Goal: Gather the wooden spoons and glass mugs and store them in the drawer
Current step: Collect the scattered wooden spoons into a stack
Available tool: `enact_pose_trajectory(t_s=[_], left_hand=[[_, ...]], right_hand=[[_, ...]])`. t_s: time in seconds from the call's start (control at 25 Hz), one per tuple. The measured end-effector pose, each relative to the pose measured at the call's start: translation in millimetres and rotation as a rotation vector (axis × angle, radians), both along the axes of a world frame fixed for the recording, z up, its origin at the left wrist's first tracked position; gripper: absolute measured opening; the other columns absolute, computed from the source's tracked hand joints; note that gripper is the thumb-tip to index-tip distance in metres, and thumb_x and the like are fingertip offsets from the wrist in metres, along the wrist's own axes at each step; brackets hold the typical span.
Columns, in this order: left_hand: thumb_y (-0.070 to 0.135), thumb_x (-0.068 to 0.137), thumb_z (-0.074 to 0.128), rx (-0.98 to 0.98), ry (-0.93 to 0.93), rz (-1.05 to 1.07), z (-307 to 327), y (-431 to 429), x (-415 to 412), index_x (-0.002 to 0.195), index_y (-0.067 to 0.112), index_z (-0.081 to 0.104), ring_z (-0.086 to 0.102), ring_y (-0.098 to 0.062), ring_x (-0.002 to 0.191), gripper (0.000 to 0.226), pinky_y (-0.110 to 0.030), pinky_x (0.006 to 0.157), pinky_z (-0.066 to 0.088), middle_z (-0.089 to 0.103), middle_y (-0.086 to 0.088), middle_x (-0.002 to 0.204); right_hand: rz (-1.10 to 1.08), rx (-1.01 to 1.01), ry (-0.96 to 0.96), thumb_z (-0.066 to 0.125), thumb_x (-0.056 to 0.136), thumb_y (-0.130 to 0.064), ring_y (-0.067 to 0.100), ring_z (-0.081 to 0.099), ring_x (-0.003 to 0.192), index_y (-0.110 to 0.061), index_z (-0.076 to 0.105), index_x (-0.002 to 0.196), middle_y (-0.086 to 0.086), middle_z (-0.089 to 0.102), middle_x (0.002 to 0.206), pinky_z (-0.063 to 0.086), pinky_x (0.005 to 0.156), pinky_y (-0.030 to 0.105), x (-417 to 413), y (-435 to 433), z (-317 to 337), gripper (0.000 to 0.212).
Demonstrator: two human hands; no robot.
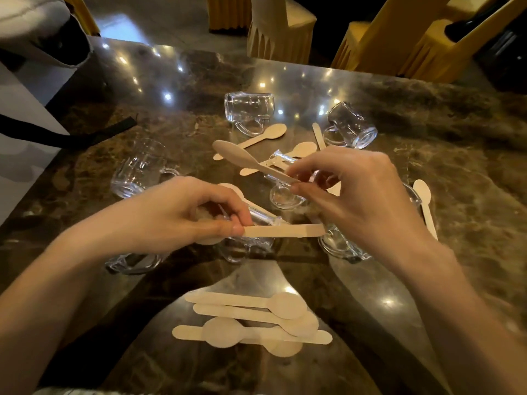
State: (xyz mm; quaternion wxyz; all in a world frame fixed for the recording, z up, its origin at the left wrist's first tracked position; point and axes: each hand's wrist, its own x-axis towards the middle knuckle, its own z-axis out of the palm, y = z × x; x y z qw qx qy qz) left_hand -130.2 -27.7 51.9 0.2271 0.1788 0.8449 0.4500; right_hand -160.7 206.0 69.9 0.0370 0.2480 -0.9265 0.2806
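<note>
My left hand (182, 212) pinches a wooden spoon (285, 231) whose handle points right, level above the table. My right hand (348, 192) pinches another wooden spoon (242, 158) by its handle, bowl raised to the upper left. Several wooden spoons lie in a loose pile (251, 320) near the table's front edge. More spoons lie scattered farther back (265, 136) and at the right (426, 203). Several glass mugs lie on their sides: one at the back (248, 108), one back right (352, 125), one at the left (139, 169), others partly hidden under my hands. No drawer is visible.
The brown marble table (456, 155) is glossy with light reflections. A black strap (85, 135) and a grey bag lie at the left edge. Chairs with yellow covers (399, 38) stand beyond the far edge.
</note>
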Motion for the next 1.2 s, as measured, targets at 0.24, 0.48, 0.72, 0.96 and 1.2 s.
enact_pose_trajectory(t_s=[0.24, 0.48, 0.72, 0.96, 1.2], left_hand=[[0.057, 0.073, 0.050, -0.114, 0.095, -0.036, -8.8, 3.2, 28.0, 0.095, 0.045, 0.064, 0.060, 0.005, 0.085, 0.028, -0.005, 0.064, 0.044, 0.062, 0.028, 0.093], [0.035, 0.084, 0.059, -0.112, 0.135, -0.080, -27.3, 8.6, 48.6, 0.096, 0.036, 0.066, 0.062, 0.003, 0.087, 0.013, -0.013, 0.067, 0.050, 0.065, 0.022, 0.092], [0.041, 0.085, 0.057, -0.168, 0.132, -0.070, -38.5, 13.9, 61.4, 0.097, 0.041, 0.064, 0.058, 0.007, 0.091, 0.014, -0.018, 0.074, 0.050, 0.063, 0.027, 0.094], [0.052, 0.084, 0.044, -0.335, 0.299, -0.064, -36.9, 19.9, 80.7, 0.100, 0.047, 0.060, 0.052, 0.011, 0.086, 0.023, -0.008, 0.070, 0.043, 0.057, 0.035, 0.098], [0.036, 0.073, 0.066, -0.403, 0.451, -0.084, -31.9, 28.9, 95.4, 0.090, 0.038, 0.069, 0.058, -0.003, 0.069, 0.017, -0.015, 0.057, 0.046, 0.065, 0.021, 0.087]], right_hand=[[0.034, 0.006, -0.068, 0.063, 0.080, -0.031, 0.003, 0.060, 0.077, -0.030, 0.071, 0.097, -0.014, 0.066, 0.088, 0.055, 0.069, 0.032, 28.3, 8.5, -7.1, 0.019], [0.062, 0.035, -0.132, 0.066, 0.081, -0.027, 0.003, 0.061, 0.081, -0.028, 0.072, 0.095, -0.014, 0.067, 0.089, 0.055, 0.068, 0.032, 50.8, 15.6, -23.3, 0.016], [0.068, 0.129, -0.200, 0.069, 0.082, -0.025, 0.003, 0.062, 0.080, -0.033, 0.070, 0.094, -0.017, 0.066, 0.089, 0.055, 0.068, 0.030, 66.6, 15.2, -39.6, 0.015], [0.093, 0.210, -0.294, 0.057, 0.089, -0.032, 0.005, 0.058, 0.093, -0.037, 0.065, 0.105, -0.020, 0.062, 0.101, 0.049, 0.079, 0.027, 74.1, 11.2, -50.9, 0.018], [0.146, 0.243, -0.333, 0.048, 0.093, -0.037, 0.006, 0.055, 0.099, -0.038, 0.059, 0.113, -0.019, 0.058, 0.108, 0.048, 0.080, 0.029, 79.6, 5.1, -56.5, 0.023]])
